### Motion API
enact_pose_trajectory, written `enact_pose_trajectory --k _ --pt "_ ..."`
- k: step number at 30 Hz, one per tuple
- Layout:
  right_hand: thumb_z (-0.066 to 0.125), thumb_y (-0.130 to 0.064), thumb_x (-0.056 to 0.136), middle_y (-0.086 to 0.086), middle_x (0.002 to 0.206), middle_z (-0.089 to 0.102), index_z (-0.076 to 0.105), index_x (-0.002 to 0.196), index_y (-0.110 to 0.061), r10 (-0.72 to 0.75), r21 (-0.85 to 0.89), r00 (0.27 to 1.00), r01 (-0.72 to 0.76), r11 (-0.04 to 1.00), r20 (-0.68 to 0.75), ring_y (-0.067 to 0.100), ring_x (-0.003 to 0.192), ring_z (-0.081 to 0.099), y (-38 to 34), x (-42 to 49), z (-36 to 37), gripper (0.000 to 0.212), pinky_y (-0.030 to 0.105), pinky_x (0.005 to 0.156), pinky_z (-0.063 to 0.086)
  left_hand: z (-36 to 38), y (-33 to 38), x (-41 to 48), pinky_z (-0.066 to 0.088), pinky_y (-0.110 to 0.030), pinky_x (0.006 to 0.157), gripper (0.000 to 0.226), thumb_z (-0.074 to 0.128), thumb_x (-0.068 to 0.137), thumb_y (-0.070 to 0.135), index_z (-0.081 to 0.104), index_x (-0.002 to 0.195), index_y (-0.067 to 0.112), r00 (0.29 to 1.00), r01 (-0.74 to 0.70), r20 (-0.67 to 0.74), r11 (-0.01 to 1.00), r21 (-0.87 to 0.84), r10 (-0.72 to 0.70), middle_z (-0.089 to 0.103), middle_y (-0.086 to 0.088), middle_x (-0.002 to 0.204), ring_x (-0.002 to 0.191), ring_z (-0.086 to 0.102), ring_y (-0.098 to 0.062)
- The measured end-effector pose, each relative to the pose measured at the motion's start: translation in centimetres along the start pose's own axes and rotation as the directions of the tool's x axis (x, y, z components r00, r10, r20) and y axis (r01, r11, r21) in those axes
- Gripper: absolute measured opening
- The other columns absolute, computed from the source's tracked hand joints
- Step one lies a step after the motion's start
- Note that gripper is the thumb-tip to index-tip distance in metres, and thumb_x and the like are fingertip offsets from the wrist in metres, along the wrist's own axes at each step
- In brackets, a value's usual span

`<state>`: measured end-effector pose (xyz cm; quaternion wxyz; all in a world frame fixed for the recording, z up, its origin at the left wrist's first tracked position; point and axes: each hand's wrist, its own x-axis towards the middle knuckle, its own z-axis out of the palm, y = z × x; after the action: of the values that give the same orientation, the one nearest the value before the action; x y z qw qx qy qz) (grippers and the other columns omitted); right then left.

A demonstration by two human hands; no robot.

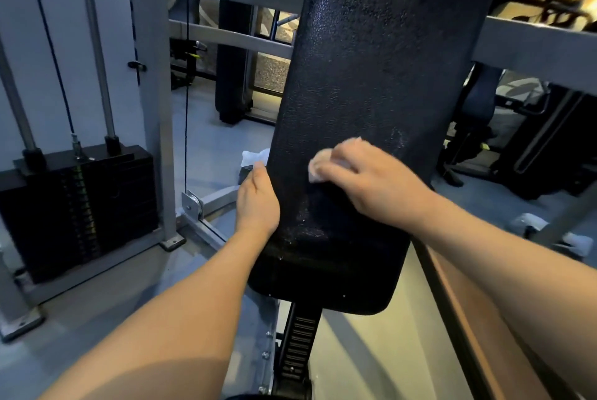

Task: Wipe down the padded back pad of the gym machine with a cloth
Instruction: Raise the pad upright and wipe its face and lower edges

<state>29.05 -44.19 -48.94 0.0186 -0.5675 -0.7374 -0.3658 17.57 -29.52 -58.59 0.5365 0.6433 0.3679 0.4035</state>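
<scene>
Grip check first: our right grip [365, 180] is clenched over a small white cloth [324, 163], crumpled into a wad, and presses it flat against the face of the back pad [371, 60], down in its lower half. Our left grip [256, 202] is hooked round the pad's left edge, level with the right one. Its fingers go behind the pad, so we can't see the tips.

Counting up: one pad, one cloth in hand, two bare forearms reaching in from below. Off to the left there's one weight stack [106, 205] with two guide rods [98, 53] running up out of it. One white scrap [255, 155] pokes out from behind the pad just above our left grip; we can't tell what it is.

The pad is black, long and upright, with rounded bottom corners and a pebbled, leathery-looking skin. Pale specks and a wet sheen show around where we're holding it. The frame [226, 41] is grey painted metal tube, and a black notched rail [298, 344] sits under the pad.
</scene>
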Motion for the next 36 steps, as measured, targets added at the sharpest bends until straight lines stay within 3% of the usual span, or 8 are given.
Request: enact_pose_trajectory --k 4,8,14,17,22,30,32,36 --pt "0.049 -0.006 0.102 0.008 0.112 0.063 0.066 0.118 -0.015 0.330 -0.034 0.901 -0.353 0.935 -0.282 0.031 0.089 0.055 6.1 1.7 -2.2 0.025 0.042 0.084 0.049 0.2 0.3 -0.3 0.030 -0.047 0.117 0.071 0.011 0.107 0.049 0.053 0.138 0.001 0.999 0.035 -0.015 0.999 0.012 -0.035 0.052 -0.020 0.143 0.134 0.044 -0.034" --pt "0.052 -0.003 0.091 0.007 0.103 0.061 0.064 0.113 -0.020 0.513 0.027 0.812 -0.527 0.849 -0.279 0.032 0.092 0.055 3.9 1.7 0.9 0.030 0.047 0.080 0.048 0.2 0.6 -0.9 0.022 -0.040 0.118 0.066 0.011 0.109 0.045 0.047 0.145 0.003 0.999 0.018 -0.031 0.999 0.051 -0.017 0.044 -0.019 0.150 0.141 0.036 -0.033" --pt "0.049 0.000 0.085 0.006 0.097 0.056 0.062 0.106 -0.017 0.255 0.091 0.962 -0.263 0.960 0.095 0.031 0.087 0.053 -3.2 -4.1 2.1 0.030 0.044 0.079 0.046 0.1 0.9 -1.2 0.027 -0.039 0.114 0.068 0.012 0.108 0.047 0.050 0.141 0.001 0.999 0.023 -0.027 0.999 0.047 -0.022 0.048 -0.020 0.147 0.137 0.041 -0.033" --pt "0.050 -0.002 0.087 0.007 0.100 0.054 0.064 0.108 -0.018 0.328 0.028 0.944 -0.328 0.944 -0.032 0.030 0.089 0.051 1.3 -1.6 -0.6 0.029 0.044 0.077 0.048 0.2 0.9 -1.3 0.029 -0.040 0.113 0.069 0.011 0.108 0.047 0.051 0.139 0.000 0.999 0.025 -0.043 0.998 0.056 -0.023 0.049 -0.021 0.145 0.136 0.042 -0.034" --pt "0.055 0.002 0.085 0.012 0.102 0.057 0.062 0.105 -0.016 0.594 0.018 0.759 -0.612 0.791 -0.269 0.035 0.091 0.053 6.0 0.8 -0.7 0.028 0.047 0.077 0.048 0.0 1.3 -1.8 0.029 -0.039 0.112 0.063 0.011 0.109 0.044 0.061 0.123 0.009 0.999 0.024 -0.042 0.997 0.067 -0.021 0.053 -0.018 0.135 0.134 0.043 -0.032" --pt "0.043 -0.001 0.083 0.007 0.098 0.052 0.061 0.104 -0.016 0.341 0.086 0.938 -0.345 0.935 0.056 0.029 0.087 0.049 -0.4 -3.1 0.9 0.031 0.044 0.077 0.047 -0.1 1.4 -1.8 0.031 -0.039 0.112 0.068 0.011 0.109 0.045 0.052 0.139 -0.001 0.999 0.005 -0.032 0.998 0.070 -0.003 0.051 -0.021 0.144 0.135 0.043 -0.035" --pt "0.039 -0.004 0.088 0.009 0.102 0.055 0.063 0.106 -0.014 0.426 0.093 0.896 -0.417 0.904 -0.123 0.031 0.091 0.052 2.5 -0.5 -0.7 0.032 0.045 0.080 0.049 0.0 1.2 -1.5 0.031 -0.041 0.112 0.070 0.011 0.108 0.046 0.053 0.138 -0.001 0.999 0.005 -0.037 0.997 0.074 -0.002 0.052 -0.022 0.141 0.133 0.045 -0.036" --pt "0.049 -0.006 0.095 0.018 0.108 0.057 0.062 0.109 -0.008 0.628 0.119 0.669 -0.642 0.758 -0.398 0.038 0.095 0.056 8.5 5.1 -2.4 0.020 0.052 0.082 0.049 0.0 0.7 -1.1 0.034 -0.042 0.112 0.072 0.009 0.107 0.049 0.056 0.135 0.003 0.999 -0.004 -0.043 0.997 0.072 0.007 0.057 -0.018 0.137 0.129 0.049 -0.035"
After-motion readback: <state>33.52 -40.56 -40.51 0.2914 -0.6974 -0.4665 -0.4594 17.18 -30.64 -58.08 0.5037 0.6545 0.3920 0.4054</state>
